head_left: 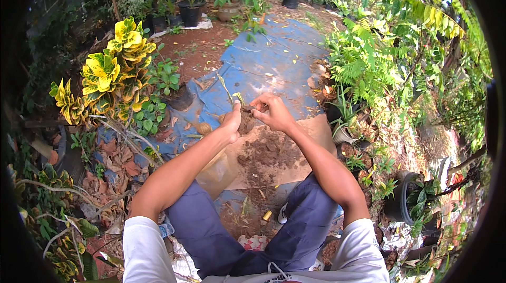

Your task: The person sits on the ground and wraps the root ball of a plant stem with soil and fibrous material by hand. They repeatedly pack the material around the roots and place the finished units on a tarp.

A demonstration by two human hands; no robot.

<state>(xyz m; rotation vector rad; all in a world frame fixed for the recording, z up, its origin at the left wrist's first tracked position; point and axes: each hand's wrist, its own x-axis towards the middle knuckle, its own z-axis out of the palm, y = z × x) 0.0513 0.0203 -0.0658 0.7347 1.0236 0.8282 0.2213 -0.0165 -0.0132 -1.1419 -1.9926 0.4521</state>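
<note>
My left hand point(231, 123) is closed round the side of a plant's brown, fibrous root ball point(246, 122), holding it above a soil-strewn sheet. A short pale-green stem point(238, 97) sticks up from it, and a longer thin stalk point(225, 89) rises beside my left thumb. At the upper right of the root ball, my right hand point(275, 114) has its fingers bent and pinched together; what lies between them is too small to make out. Loose dark soil point(271, 151) is spread over the brown sheet point(319, 130) below. Left of my left hand lies a round tan lump point(203, 128).
A blue tarp point(284, 45) stretches ahead. A yellow-green leafy shrub point(113, 69) stands at left, with dense greenery point(369, 56) at right. Black pots stand at the back point(190, 13) and at the right point(403, 198). A small yellow cylinder point(268, 215) lies between my legs.
</note>
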